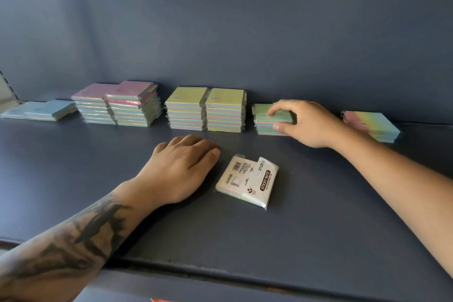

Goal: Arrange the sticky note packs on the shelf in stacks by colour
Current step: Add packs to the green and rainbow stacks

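Sticky note packs stand in a row along the back of a dark blue shelf (73,179). From the left: flat blue packs (46,111), two pink-topped stacks (117,103), two yellow-green stacks (206,109), a short green-topped stack (267,117) and a multicolour stack (375,126) at the far right. My right hand (306,125) grips the top pack of the green-topped stack, fingers over it and thumb on its front edge. My left hand (181,169) rests palm down on the shelf. One pack (247,181) lies label side up beside it, untouched.
The shelf's dark blue back panel (220,32) rises right behind the stacks. The shelf's front edge (220,270) runs under my forearms. Bare shelf surface lies left and right of the loose pack.
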### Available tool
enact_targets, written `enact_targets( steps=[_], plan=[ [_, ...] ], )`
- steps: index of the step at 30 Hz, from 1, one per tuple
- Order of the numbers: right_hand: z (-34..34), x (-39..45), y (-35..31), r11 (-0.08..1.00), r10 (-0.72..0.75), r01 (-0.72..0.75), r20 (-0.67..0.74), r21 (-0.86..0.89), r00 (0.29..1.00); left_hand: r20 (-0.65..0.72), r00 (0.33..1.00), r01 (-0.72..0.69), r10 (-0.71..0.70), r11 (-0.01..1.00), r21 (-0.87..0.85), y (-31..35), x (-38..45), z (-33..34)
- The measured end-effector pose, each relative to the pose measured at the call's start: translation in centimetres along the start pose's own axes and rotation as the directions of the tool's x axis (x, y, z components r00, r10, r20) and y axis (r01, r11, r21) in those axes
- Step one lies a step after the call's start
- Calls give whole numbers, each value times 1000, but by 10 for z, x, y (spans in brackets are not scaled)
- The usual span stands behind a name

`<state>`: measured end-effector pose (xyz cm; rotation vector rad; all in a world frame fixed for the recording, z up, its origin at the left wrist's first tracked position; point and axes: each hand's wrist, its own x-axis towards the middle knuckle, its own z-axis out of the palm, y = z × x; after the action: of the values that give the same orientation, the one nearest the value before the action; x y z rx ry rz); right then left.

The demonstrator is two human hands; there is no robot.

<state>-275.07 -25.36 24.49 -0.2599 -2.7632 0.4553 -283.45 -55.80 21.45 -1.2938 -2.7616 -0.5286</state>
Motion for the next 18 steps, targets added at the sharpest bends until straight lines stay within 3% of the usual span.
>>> enact_targets(
  steps=[7, 10, 14, 18],
  plan=[
    [-9, -13, -14, 983, 2, 14, 88, -185, 996, -78, 995, -77, 70, 992, -98, 7, 3, -8],
    [-27, -37, -36, 993, -108, 110, 38, -53, 993, 26, 974, -216, 227, 950, -227, 18, 3, -15],
    [-29, -73, -61, 983, -158, 149, 75, 107, 985, 202, 928, -256, 312, 931, -261, 25, 7, -16],
    [-22, -95, -71, 975, -176, 143, 192, 172, 966, 208, 903, -320, 375, 912, -256, 22, 7, -10]
  ],
)
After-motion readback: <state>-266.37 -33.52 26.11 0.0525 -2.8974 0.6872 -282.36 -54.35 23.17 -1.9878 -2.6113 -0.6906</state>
